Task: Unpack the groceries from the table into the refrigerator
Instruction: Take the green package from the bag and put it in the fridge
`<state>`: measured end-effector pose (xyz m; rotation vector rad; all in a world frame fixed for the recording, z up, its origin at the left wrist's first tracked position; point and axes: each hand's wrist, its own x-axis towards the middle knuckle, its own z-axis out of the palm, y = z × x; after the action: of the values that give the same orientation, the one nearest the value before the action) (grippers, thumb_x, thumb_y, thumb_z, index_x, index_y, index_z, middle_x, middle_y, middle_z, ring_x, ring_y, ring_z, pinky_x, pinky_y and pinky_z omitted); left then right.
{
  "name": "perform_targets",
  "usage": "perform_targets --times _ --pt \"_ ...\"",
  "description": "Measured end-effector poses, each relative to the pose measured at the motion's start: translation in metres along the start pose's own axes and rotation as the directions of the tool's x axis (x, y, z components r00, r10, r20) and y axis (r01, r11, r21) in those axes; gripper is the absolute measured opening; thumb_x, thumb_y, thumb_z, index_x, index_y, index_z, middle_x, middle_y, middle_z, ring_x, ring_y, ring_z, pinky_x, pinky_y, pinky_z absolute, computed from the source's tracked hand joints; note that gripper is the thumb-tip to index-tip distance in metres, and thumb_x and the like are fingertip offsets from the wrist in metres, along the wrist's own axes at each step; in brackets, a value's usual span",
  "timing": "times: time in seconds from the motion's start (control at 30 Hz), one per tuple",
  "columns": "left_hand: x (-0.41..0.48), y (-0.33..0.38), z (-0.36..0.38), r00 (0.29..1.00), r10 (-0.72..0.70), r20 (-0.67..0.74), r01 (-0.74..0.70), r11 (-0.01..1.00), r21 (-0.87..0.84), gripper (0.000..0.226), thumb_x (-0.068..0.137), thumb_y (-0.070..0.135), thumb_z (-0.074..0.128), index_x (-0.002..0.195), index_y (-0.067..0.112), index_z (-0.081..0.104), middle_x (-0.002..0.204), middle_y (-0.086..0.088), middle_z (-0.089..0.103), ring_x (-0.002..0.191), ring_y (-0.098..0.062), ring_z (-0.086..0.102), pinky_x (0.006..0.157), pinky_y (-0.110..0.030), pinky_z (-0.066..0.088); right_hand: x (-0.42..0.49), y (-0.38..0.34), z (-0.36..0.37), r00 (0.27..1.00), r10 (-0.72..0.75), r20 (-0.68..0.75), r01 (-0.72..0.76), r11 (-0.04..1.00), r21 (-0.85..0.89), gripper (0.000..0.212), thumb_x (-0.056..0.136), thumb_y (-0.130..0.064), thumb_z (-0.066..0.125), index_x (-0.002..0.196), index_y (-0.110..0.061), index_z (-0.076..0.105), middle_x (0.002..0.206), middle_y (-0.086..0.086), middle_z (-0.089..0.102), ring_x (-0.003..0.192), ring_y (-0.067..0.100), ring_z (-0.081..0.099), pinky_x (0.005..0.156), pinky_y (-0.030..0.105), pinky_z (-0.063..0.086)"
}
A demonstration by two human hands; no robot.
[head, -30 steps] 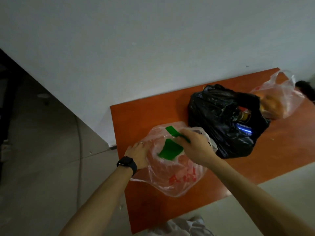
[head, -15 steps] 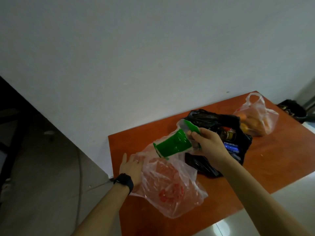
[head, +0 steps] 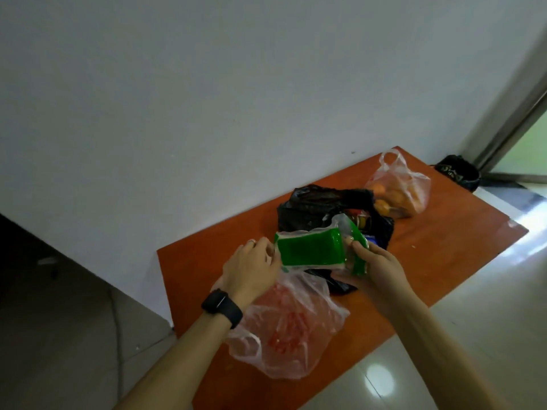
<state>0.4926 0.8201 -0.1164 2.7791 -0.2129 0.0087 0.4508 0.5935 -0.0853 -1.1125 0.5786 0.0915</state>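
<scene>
A green packet point(head: 310, 250) in clear wrap is held level above the orange table point(head: 438, 250). My right hand point(head: 376, 261) grips its right end. At its left end my left hand point(head: 251, 267), with a black watch on the wrist, holds the packet. Under them lies a clear plastic bag point(head: 290, 329) with red print, slumped open. Behind the packet sits a black bag point(head: 319, 205) with cans and a jar showing. Farther back stands a clear bag of oranges point(head: 399, 190).
The table stands against a white wall point(head: 236, 99). A dark bin point(head: 458, 173) sits on the floor past the table's far end, beside a door frame point(head: 509, 125). Pale glossy floor tiles point(head: 473, 335) lie to the right, grey floor to the left.
My right hand pulled the green packet up and out of the clear bag. My left hand left the bag's side and rose to take the packet's left end.
</scene>
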Motion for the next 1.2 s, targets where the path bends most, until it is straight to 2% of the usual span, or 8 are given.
perform_targets --times 0.07,0.17,0.3,0.53,0.73,0.9,1.0,1.2 --pt "0.006 0.029 0.001 0.955 -0.151 0.255 0.236 0.907 -0.349 0.053 0.093 0.073 0.037 0.114 0.025 0.049 0.100 0.005 0.066 0.081 -0.015 0.066 0.065 -0.029 0.055 -0.011 -0.005 -0.017 0.998 -0.050 0.028 0.048 0.997 0.057 0.018 0.100 -0.013 0.054 0.114 -0.008 0.063 0.108 0.011 0.074 0.099 0.031 0.072 0.082 0.053 0.060" --pt "0.018 0.062 0.006 0.790 -0.181 0.586 0.592 0.474 -0.652 0.092 0.071 0.091 0.048 0.130 0.020 0.050 0.123 -0.011 0.064 0.100 -0.028 0.070 0.086 -0.044 0.058 -0.024 -0.009 -0.037 0.973 -0.199 0.118 0.202 0.979 -0.016 0.021 0.098 -0.015 0.054 0.115 -0.008 0.065 0.109 0.011 0.073 0.101 0.029 0.071 0.079 0.043 0.062" --pt "0.027 0.137 0.016 0.765 -0.088 0.637 0.643 0.132 -0.754 0.051 0.085 0.049 0.074 0.116 0.010 0.059 0.119 -0.021 0.063 0.101 -0.034 0.068 0.082 -0.048 0.060 -0.046 -0.018 -0.100 0.870 -0.424 0.252 0.489 0.810 -0.324 0.020 0.097 -0.021 0.054 0.109 -0.011 0.066 0.099 0.001 0.070 0.095 0.019 0.068 0.079 0.027 0.054" --pt "0.007 0.281 0.043 0.865 0.026 0.501 0.497 0.083 -0.864 0.042 0.089 0.000 0.063 0.126 0.011 0.048 0.117 -0.019 0.064 0.100 -0.033 0.067 0.079 -0.054 0.059 -0.070 -0.029 -0.249 0.855 -0.498 0.146 0.484 0.664 -0.569 0.026 0.096 -0.014 0.063 0.105 -0.035 0.074 0.123 -0.019 0.064 0.118 0.008 0.058 0.087 0.022 0.055" --pt "-0.039 0.438 0.082 0.870 0.250 0.426 0.378 0.216 -0.900 0.052 0.088 -0.001 0.066 0.134 0.015 0.047 0.113 -0.017 0.069 0.095 -0.033 0.070 0.069 -0.046 0.061 -0.125 -0.061 -0.377 0.905 -0.424 -0.043 0.358 0.812 -0.461 0.032 0.059 -0.039 0.067 0.088 -0.031 0.081 0.135 -0.008 0.055 0.119 0.014 0.055 0.084 0.027 0.056" --pt "-0.085 0.563 0.115 0.791 0.469 0.394 0.302 0.261 -0.917 0.067 0.083 -0.006 0.071 0.136 0.026 0.046 0.113 -0.016 0.067 0.091 -0.031 0.073 0.074 -0.055 0.060 -0.166 -0.092 -0.469 0.754 -0.609 -0.246 0.314 0.664 -0.679 0.053 0.073 -0.076 0.060 0.112 -0.040 0.064 0.142 -0.013 0.047 0.125 0.007 0.048 0.085 0.019 0.045" --pt "-0.112 0.633 0.132 0.709 0.580 0.401 0.286 0.284 -0.915 0.070 0.083 -0.004 0.073 0.137 0.030 0.046 0.118 -0.017 0.064 0.098 -0.033 0.072 0.075 -0.056 0.060 -0.184 -0.102 -0.519 0.708 -0.646 -0.286 0.307 0.646 -0.699 0.066 0.076 -0.062 0.075 0.133 -0.047 0.045 0.135 -0.014 0.045 0.117 0.005 0.047 0.070 0.017 0.053" --pt "-0.161 0.770 0.174 0.565 0.728 0.389 0.211 0.328 -0.921 0.065 0.083 0.002 0.076 0.130 0.036 0.046 0.118 -0.012 0.065 0.101 -0.027 0.069 0.075 -0.045 0.062 -0.200 -0.121 -0.619 0.453 -0.794 -0.404 0.275 0.556 -0.784 0.074 0.091 -0.043 0.065 0.150 -0.053 0.020 0.134 -0.014 0.045 0.114 0.004 0.054 0.089 0.031 0.057"
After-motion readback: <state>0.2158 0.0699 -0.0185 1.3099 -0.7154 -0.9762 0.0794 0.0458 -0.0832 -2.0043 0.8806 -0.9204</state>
